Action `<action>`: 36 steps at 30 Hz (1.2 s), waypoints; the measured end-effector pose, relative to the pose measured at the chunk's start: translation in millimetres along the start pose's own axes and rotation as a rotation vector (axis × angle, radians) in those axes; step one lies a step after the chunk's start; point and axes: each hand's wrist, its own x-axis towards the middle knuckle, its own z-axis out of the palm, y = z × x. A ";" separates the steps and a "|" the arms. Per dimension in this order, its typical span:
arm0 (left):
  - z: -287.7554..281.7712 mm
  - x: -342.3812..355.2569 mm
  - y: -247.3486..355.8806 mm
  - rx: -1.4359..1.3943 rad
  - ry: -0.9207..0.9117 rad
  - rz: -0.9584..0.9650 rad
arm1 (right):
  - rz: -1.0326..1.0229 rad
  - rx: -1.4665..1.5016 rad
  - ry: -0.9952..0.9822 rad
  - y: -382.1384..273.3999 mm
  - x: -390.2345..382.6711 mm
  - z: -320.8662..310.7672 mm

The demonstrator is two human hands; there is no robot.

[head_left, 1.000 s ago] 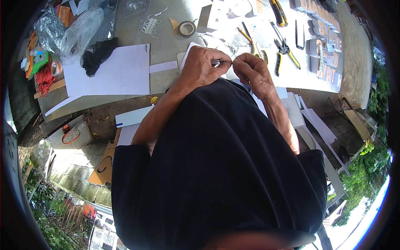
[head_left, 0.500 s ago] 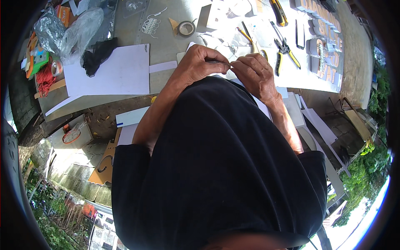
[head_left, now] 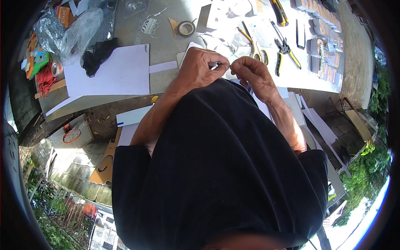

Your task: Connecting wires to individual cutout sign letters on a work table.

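Note:
Close together over the near edge of the table, my left hand [head_left: 199,68] and my right hand [head_left: 255,76] are both closed in fingertip pinches. Whatever sits between the fingertips is too small to make out; it looks thin and dark. A little light shows through the loop of the left thumb and forefinger. Just beyond the right hand lie scissors [head_left: 265,57], and further right a pair of yellow-and-black pliers [head_left: 281,49]. Thin clear wire-like pieces [head_left: 227,46] lie in bright sun beyond the fingers.
A roll of tape [head_left: 186,28], a yellow-and-black utility knife [head_left: 280,13] and black tweezers [head_left: 300,35] lie further back. Block letters [head_left: 327,46] stand on the right. To the left are a white sheet [head_left: 121,71], plastic bags [head_left: 81,35] and red cord [head_left: 45,79].
My right hand has turned and its fingers have opened out somewhat, uncovering more of the scissors. The left fingers have rounded into a loop, still pinching near the same spot.

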 end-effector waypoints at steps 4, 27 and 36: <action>-9.3 -0.2 -1.3 -0.305 -0.082 -0.342 | -0.481 -0.538 0.212 -2.9 -3.5 3.3; -7.1 0.3 -0.4 -0.122 -0.042 0.090 | 0.206 0.479 -0.137 -9.7 -6.1 10.1; -15.7 0.1 0.9 -0.404 -0.169 -0.365 | -0.987 -0.892 0.235 -2.4 -2.3 13.2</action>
